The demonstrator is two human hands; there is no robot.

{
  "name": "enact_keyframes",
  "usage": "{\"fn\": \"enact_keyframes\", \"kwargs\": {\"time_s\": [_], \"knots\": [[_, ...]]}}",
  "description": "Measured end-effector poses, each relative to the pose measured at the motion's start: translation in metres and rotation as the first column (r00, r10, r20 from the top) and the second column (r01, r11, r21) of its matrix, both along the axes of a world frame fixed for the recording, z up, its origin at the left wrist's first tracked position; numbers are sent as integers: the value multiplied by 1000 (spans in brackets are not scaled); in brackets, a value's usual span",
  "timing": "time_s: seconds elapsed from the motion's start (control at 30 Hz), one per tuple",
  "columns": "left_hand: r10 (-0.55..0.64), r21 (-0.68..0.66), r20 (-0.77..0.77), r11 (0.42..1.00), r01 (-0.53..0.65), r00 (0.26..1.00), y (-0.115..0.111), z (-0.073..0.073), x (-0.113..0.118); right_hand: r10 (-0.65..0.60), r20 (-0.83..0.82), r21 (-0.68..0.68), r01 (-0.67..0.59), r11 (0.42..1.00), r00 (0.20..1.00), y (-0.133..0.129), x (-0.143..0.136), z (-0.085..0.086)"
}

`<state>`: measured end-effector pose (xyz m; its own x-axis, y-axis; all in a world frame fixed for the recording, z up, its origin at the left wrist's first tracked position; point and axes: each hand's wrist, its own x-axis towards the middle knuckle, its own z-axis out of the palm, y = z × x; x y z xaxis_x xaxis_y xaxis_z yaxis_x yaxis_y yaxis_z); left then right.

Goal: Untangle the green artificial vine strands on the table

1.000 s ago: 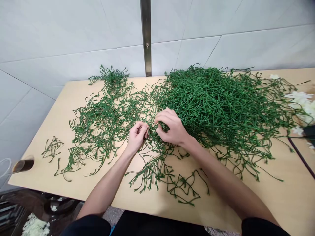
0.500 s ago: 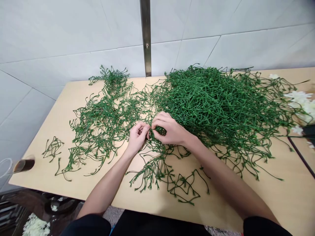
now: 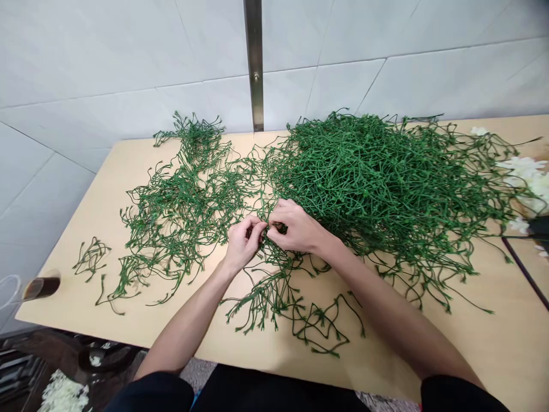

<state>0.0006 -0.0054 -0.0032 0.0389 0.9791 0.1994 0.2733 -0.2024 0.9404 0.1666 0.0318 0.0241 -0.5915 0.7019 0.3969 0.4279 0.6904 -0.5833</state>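
Note:
Thin green plastic stems cover much of the wooden table [image 3: 454,355]. A tall dense heap of stems [image 3: 364,171] lies right of centre, and a flatter, looser spread [image 3: 171,206] lies to the left. My left hand [image 3: 245,241] and my right hand [image 3: 294,228] meet between them, fingertips almost touching. Both are pinched closed, thumb against fingers. What they pinch is too small to make out among the stems behind. Just below my hands is a small bunch of stems [image 3: 263,297], with a few loose ones [image 3: 321,323] beside it near the front edge.
A cup of dark liquid [image 3: 42,288] is at the table's left edge. White flowers [image 3: 529,177] and a dark cable [image 3: 525,272] are at the right. More white flowers [image 3: 64,395] sit below at the lower left. A tiled wall [image 3: 128,51] with a metal strip [image 3: 255,68] stands behind.
Both hands have shifted very slightly to the right, and the left fingers have closed in nearer to the right fingertips. The stems lie as before.

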Motion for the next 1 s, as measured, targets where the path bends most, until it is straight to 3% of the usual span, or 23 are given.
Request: {"fn": "enact_keyframes", "kwargs": {"time_s": [0.27,0.47,0.6,0.8,0.9,1.0], "knots": [[-31,-21,4,999,31,1000,-1,2,1,-1,-135,-9,-1,1000,991,1,-6,-8],[17,-93,85,996,-9,996,1,0,-1,22,-102,42,-17,999,995,4,-1,-11],[20,-131,169,991,2,985,2,3,-2,-96,-132,193,121,974,987,5,4,-3],[-34,-106,173,993,53,984,2,3,-4,37,-34,486,-16,874,999,6,2,-5],[-37,-105,129,993,51,991,1,1,-5,9,-39,534,13,845,999,6,1,-11],[-9,-107,102,994,20,995,1,0,-5,-20,-58,518,48,854,998,5,0,-13]]}}
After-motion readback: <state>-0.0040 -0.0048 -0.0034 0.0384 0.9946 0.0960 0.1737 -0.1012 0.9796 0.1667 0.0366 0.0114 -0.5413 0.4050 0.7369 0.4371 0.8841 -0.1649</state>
